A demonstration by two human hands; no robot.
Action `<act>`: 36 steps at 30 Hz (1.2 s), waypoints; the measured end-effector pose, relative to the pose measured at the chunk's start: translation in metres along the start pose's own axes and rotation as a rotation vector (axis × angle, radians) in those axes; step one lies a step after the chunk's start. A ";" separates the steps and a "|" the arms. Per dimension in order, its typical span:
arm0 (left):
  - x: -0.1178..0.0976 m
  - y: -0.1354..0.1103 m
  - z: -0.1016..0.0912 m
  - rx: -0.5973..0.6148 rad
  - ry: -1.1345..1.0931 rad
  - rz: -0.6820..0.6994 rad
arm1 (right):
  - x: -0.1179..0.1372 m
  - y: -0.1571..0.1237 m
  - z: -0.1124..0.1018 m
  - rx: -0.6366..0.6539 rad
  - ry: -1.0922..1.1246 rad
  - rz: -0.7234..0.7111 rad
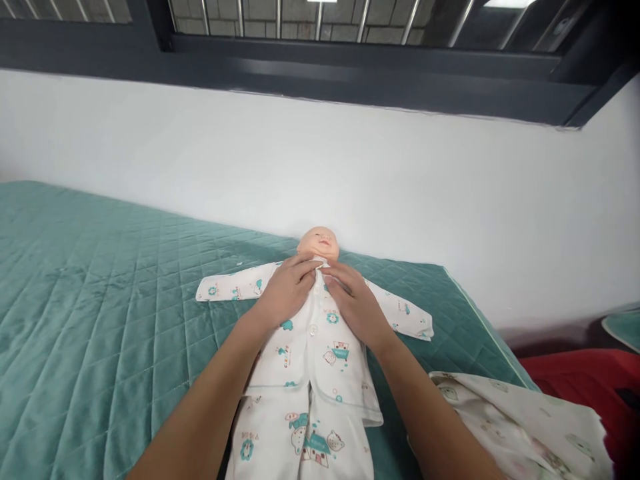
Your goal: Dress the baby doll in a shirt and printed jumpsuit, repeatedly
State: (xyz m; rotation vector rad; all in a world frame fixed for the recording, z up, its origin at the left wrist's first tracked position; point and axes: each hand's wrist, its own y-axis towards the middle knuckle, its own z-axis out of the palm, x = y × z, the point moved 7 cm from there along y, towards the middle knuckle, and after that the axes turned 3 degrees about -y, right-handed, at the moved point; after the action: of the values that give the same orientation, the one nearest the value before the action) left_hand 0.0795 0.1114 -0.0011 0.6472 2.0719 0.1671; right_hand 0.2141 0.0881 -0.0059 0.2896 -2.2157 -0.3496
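A baby doll (319, 241) lies on its back on a green quilted bed (90, 280), dressed in a white printed shirt (320, 347) and matching trousers (300, 440), sleeves spread out to both sides. My left hand (287, 288) and my right hand (353, 300) rest on the doll's upper chest just below its chin. The fingertips of both hands are pressed together on the shirt's neckline, pinching the fabric at the collar. A white button (313, 329) shows on the shirt front below my hands.
Another printed white garment (520, 420) lies on the bed's right corner. A red object (585, 380) sits beyond the bed's right edge. A white wall (320, 160) with a dark window frame (350, 67) runs behind the bed.
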 end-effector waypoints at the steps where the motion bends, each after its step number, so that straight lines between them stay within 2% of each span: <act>1: 0.000 0.002 -0.001 -0.008 -0.011 0.002 | -0.001 0.000 0.000 -0.014 0.030 0.008; 7: 0.012 0.017 -0.001 -0.063 -0.061 -0.078 | -0.008 -0.003 -0.002 -0.137 0.174 0.118; 11: 0.016 0.024 0.000 -0.075 -0.066 -0.120 | -0.007 -0.003 0.001 -0.091 0.155 0.147; 18: 0.011 0.028 -0.002 -0.049 -0.080 -0.232 | 0.000 -0.001 0.002 -0.049 0.083 0.067; 24: 0.011 0.024 -0.005 -0.113 -0.047 -0.162 | 0.003 -0.002 0.002 -0.042 0.071 0.031; 28: 0.007 0.015 -0.007 -0.092 -0.150 -0.074 | 0.005 -0.005 -0.001 -0.064 0.054 0.011; 34: -0.004 -0.005 -0.012 -0.047 -0.272 0.041 | 0.021 -0.007 -0.002 -0.050 0.001 -0.215; 36: -0.008 -0.012 -0.012 -0.021 -0.290 0.077 | 0.020 -0.009 -0.002 -0.062 0.009 -0.231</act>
State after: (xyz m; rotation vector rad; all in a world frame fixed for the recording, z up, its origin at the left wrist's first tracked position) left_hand 0.0686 0.0987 0.0070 0.6960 1.7666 0.1302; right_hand 0.2040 0.0729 0.0063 0.5143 -2.1626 -0.5406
